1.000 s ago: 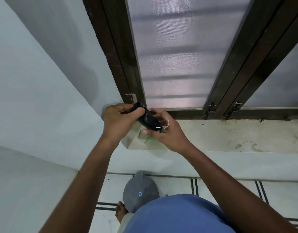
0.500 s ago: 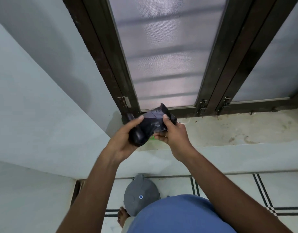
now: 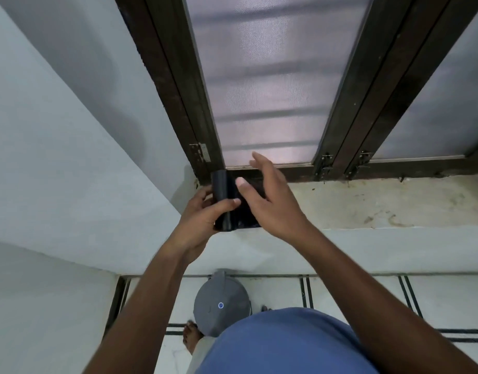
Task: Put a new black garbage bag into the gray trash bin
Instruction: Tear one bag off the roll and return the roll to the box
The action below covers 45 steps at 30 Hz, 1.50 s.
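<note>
head view, 1 garbage bag roll (image 3: 224, 201) gripped by left hand (image 3: 198, 222), right hand (image 3: 270, 201) spread, 1 bin (image 3: 219, 306)

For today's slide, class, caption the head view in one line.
Left hand grips a roll of black bags at the windowsill, right hand open beside it, gray bin below.

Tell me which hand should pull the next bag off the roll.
Right. The left hand grips the black roll of garbage bags, while the right hand hovers open over its unrolled end, likely free to pull.
</note>
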{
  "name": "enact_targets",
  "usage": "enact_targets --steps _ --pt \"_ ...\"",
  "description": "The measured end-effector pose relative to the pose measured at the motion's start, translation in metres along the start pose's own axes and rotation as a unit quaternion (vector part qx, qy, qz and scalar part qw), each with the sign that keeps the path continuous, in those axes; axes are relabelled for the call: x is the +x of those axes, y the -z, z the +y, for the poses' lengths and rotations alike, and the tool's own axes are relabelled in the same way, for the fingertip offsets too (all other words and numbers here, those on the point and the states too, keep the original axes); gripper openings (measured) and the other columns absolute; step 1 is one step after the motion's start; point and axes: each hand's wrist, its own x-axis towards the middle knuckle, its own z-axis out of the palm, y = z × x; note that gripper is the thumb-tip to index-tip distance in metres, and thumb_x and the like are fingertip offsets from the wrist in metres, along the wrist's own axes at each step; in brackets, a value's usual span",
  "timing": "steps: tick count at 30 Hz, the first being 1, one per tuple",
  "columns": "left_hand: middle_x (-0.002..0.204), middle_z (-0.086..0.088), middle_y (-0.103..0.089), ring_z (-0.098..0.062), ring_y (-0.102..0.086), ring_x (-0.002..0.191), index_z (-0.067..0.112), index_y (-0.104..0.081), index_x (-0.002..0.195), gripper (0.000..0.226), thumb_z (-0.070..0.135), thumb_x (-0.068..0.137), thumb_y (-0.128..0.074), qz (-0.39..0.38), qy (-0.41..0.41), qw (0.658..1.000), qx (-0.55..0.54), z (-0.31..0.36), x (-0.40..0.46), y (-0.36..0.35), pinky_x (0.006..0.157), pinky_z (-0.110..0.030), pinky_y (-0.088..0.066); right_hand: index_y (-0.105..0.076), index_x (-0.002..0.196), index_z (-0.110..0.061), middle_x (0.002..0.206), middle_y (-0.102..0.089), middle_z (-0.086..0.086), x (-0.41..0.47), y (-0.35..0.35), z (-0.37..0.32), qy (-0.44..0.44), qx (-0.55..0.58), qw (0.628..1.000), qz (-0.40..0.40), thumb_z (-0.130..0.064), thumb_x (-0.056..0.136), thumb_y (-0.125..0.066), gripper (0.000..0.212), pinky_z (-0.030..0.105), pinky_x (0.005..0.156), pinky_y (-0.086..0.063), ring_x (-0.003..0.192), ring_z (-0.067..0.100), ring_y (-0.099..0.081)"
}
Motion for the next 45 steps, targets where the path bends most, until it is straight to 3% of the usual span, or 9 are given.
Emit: enact_targets --steps 5,13,20,25,29,31,34,42,45 --pt "0.126 -0.016 -0.077 -0.030 -0.074 0.119 0.014 -0.072 0.127 0.033 0.032 0.100 -0.066 0.009 0.015 0.997 -0.075 0.006 -0.015 -0.008 0.100 -0.048 -0.059 -0.070 0.128 -0.031 0.115 -0.074 -0.013 0.023 0.003 -0.003 -0.091 0.016 0.987 -0.130 -0.068 0.107 -0.054 0.046 0.045 0.103 -0.060 0.110 0.011 -0.072" --pt "0.129 -0.010 -0.079 -0.024 -0.075 0.101 0.015 -0.077 0.130 0.036 0.037 0.104 -0.065 -0.055 0.060 0.990 -0.115 0.025 -0.029 0.008 0.085 -0.037 -0.056 -0.072 0.098 -0.020 0.086 -0.075 -0.003 0.026 0.017 -0.003 -0.060 0.005 0.990 -0.124 -0.065 0.090 -0.082 0.047 0.030 0.069 -0.053 0.075 0.011 -0.069" --pt "0.130 -0.012 -0.079 -0.033 -0.072 0.124 0.016 -0.072 0.131 0.035 0.031 0.099 -0.071 0.026 0.057 0.992 -0.111 0.020 -0.023 0.025 0.107 -0.048 -0.055 -0.069 0.091 -0.032 0.093 -0.073 -0.011 0.030 0.034 0.007 -0.067 -0.184 0.978 -0.076 -0.077 0.087 -0.076 0.046 0.049 0.102 -0.052 0.100 0.020 -0.070" --pt "0.136 -0.010 -0.076 -0.036 -0.066 0.134 0.018 -0.071 0.139 0.040 0.037 0.105 -0.065 -0.026 0.038 0.993 -0.106 0.021 -0.023 0.016 0.115 -0.050 -0.050 -0.046 0.161 -0.023 0.166 -0.052 0.003 0.029 0.036 -0.008 0.023 -0.286 0.952 -0.108 -0.062 0.110 -0.053 0.065 0.064 0.136 0.001 0.165 0.028 -0.032" --pt "0.142 -0.017 -0.072 -0.033 -0.067 0.132 0.016 -0.069 0.143 0.042 0.034 0.106 -0.063 -0.034 0.008 0.991 -0.132 0.024 -0.019 0.009 0.114 -0.059 -0.052 -0.057 0.148 -0.036 0.140 -0.070 -0.010 0.032 0.026 -0.019 0.001 -0.097 0.977 -0.188 -0.069 0.104 -0.057 0.055 0.041 0.111 -0.052 0.130 0.014 -0.065" --pt "0.142 -0.020 -0.070 -0.031 -0.071 0.124 0.012 -0.070 0.140 0.039 0.032 0.107 -0.062 -0.004 0.005 0.986 -0.164 0.024 -0.017 0.011 0.109 -0.055 -0.057 -0.070 0.122 -0.029 0.109 -0.074 -0.009 0.038 0.024 -0.015 0.015 -0.125 0.979 -0.162 -0.058 0.104 -0.067 0.034 0.035 0.085 -0.056 0.098 0.010 -0.070" --pt "0.144 -0.011 -0.072 -0.027 -0.068 0.134 0.011 -0.070 0.142 0.041 0.034 0.109 -0.060 -0.022 0.003 0.988 -0.151 0.023 -0.017 0.017 0.119 -0.048 -0.047 -0.071 0.112 -0.025 0.101 -0.070 -0.005 0.044 0.028 -0.005 0.017 -0.153 0.981 -0.116 -0.044 0.104 -0.072 0.021 0.040 0.087 -0.058 0.094 0.019 -0.069" --pt "0.139 -0.007 -0.075 -0.032 -0.069 0.133 0.020 -0.073 0.140 0.044 0.048 0.107 -0.062 -0.032 -0.011 0.998 -0.050 0.023 -0.022 0.023 0.117 -0.060 -0.049 -0.046 0.163 -0.024 0.161 -0.054 0.002 0.044 0.038 -0.011 0.036 -0.319 0.937 -0.141 -0.039 0.107 -0.063 0.061 0.065 0.135 0.009 0.156 0.029 -0.042" --pt "0.137 -0.014 -0.075 -0.037 -0.070 0.127 0.016 -0.071 0.141 0.045 0.044 0.108 -0.060 -0.035 -0.018 0.997 -0.068 0.023 -0.022 0.020 0.107 -0.056 -0.057 -0.043 0.164 -0.031 0.163 -0.057 -0.006 0.041 0.037 -0.024 0.028 -0.209 0.957 -0.200 -0.040 0.107 -0.067 0.063 0.055 0.139 0.001 0.156 0.022 -0.047"
